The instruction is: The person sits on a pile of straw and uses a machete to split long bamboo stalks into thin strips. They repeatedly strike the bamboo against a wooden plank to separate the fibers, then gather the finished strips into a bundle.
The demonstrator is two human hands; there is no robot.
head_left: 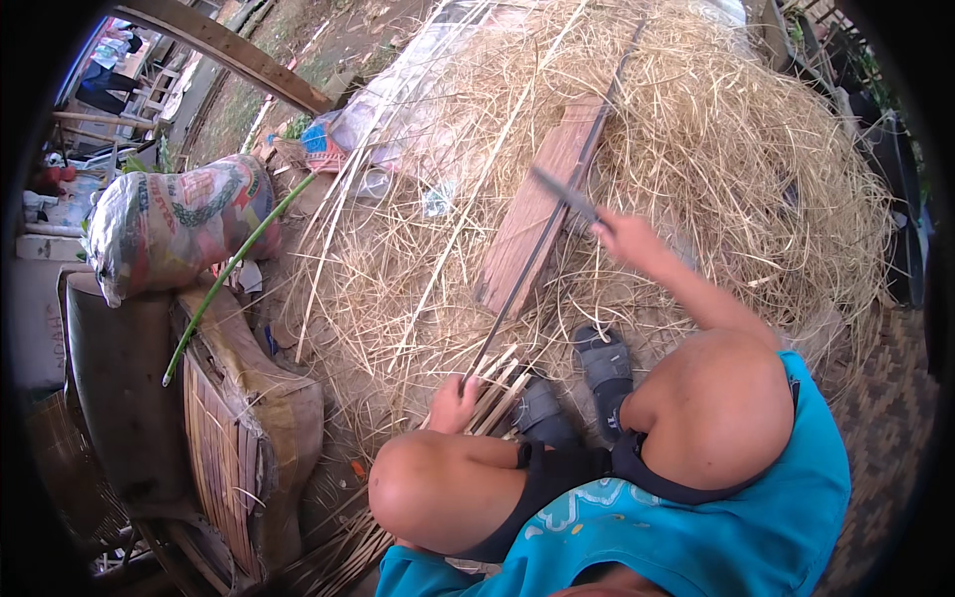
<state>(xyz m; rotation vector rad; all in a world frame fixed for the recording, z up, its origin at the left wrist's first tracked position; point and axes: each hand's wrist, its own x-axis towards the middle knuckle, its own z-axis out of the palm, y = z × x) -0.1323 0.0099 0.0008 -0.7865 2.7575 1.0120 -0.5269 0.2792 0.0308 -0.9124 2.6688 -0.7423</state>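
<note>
My left hand [453, 406] is closed around the near end of a long, thin dark strip [538, 249]. The strip runs away from me across a reddish wooden board [519, 227] and on over the straw-like shavings. In my right hand [629, 241] is a knife [563, 193], its fingers wrapped round the handle. The blade points up and left and crosses over the strip above the board; whether it touches the strip I cannot tell. Beside my left hand lies a bundle of pale split strips [494, 400], partly hidden by my knee.
A big heap of curly pale shavings [756, 149] covers the far and right ground. Long pale strips [453, 239] lie left of the board. Further left are a stuffed sack [184, 224], a green stick [239, 257] and a worn wooden piece [224, 458]. My sandalled feet [605, 373] flank the board's near end.
</note>
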